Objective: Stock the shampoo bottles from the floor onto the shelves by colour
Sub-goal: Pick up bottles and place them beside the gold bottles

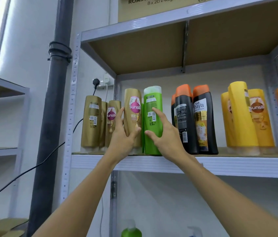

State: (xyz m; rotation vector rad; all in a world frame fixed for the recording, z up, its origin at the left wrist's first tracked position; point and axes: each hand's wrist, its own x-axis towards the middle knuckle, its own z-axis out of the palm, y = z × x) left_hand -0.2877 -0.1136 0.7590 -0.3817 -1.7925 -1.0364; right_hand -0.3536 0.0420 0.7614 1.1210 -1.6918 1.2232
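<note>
Left hand (123, 135) clasping upright gold bottle (132, 115) near shelf (220, 164) front edge, right hand (164, 134) spread open, fingers against green bottle (152, 120) just beside it

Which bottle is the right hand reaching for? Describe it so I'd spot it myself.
Look at the grey metal shelf at the hands' height. Between the gold bottles on the left and the black bottles with orange caps stands a green bottle. It is the only bright green one in front, its barcode label facing out.

glossy plastic bottles (132, 117), grey metal shelf (220, 164), cardboard box (152, 9)
</note>
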